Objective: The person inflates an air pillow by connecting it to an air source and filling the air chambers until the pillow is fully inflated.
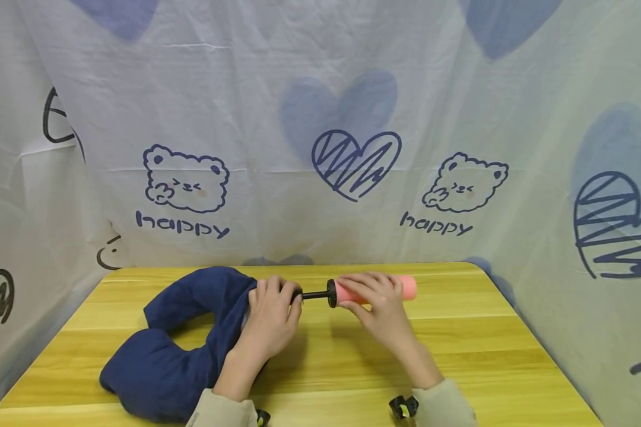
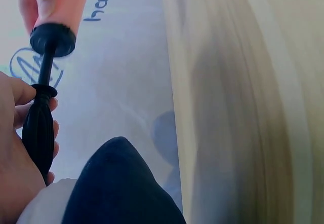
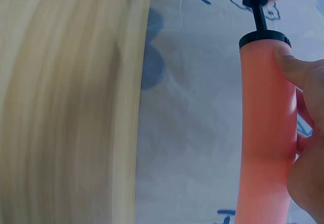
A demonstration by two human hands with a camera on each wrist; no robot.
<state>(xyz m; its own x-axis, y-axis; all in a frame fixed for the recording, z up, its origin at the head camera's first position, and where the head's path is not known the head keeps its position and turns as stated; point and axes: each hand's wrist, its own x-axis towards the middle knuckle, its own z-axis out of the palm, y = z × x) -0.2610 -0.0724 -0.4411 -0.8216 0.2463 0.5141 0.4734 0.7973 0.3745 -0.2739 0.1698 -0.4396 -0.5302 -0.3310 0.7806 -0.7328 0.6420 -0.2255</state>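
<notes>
- Spotting first a navy U-shaped fabric pillow [image 1: 157, 370], partly hidden behind the left hand [image 1: 272, 314].
- Right of the pillow, gripping the black plastic handle [image 2: 37, 133] of a pink cylindrical plastic pump [image 1: 332, 293] with that left hand, curling the right hand [image 1: 379, 301] round the barrel [image 3: 266, 133], probably to steady the thin black rod [image 1: 315, 295].
- Behind the pillow, catching white heart-printed cloth [image 1: 267, 196], cut off at frame edges.

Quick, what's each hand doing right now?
Left hand: closed, holding the black pump handle.
Right hand: closed, holding the pink pump barrel.
</notes>
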